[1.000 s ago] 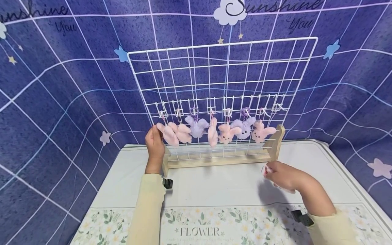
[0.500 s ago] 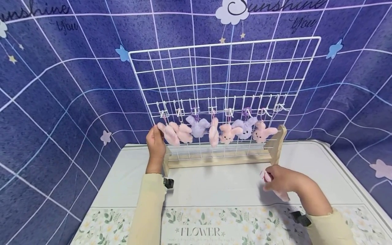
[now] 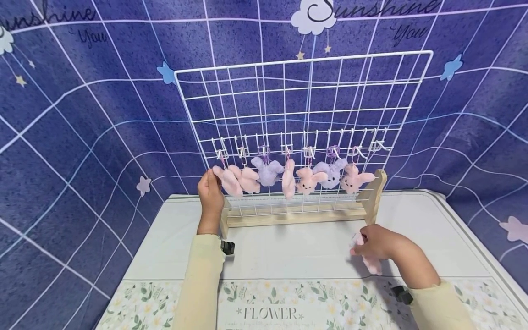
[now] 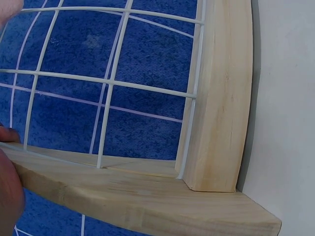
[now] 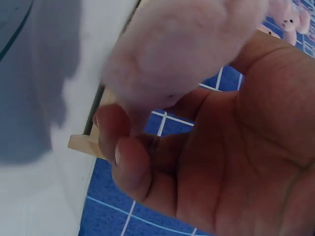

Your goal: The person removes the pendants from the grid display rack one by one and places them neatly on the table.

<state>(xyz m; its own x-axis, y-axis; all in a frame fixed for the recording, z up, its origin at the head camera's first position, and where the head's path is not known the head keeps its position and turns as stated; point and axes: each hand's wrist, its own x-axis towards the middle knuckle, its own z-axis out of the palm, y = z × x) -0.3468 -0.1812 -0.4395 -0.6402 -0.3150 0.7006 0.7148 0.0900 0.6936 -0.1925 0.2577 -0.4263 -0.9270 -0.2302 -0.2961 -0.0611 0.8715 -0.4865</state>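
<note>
A white wire grid rack (image 3: 303,62) stands on a wooden base (image 3: 288,219). Several pink plush bunny keychains (image 3: 307,180) and a couple of purple ones (image 3: 268,173) hang in a row from its hooks. My left hand (image 3: 211,197) grips the rack's left wooden end; the left wrist view shows fingers around the wooden piece (image 4: 147,201). In front of the rack's right end, my right hand (image 3: 383,245) holds a loose pink plush bunny keychain (image 5: 167,54) above the table. The bunny's body dangles below the fingers, and its upper part is partly hidden by them.
The rightmost hook (image 3: 378,145) carries no bunny. A white table (image 3: 288,252) with a floral printed strip (image 3: 268,316) lies in front of the rack. Behind it hangs a blue gridded cloth (image 3: 103,82).
My right hand has moved slightly down and toward me, and the bunny in it has turned to hang lower. My left hand stays at the rack's left end.
</note>
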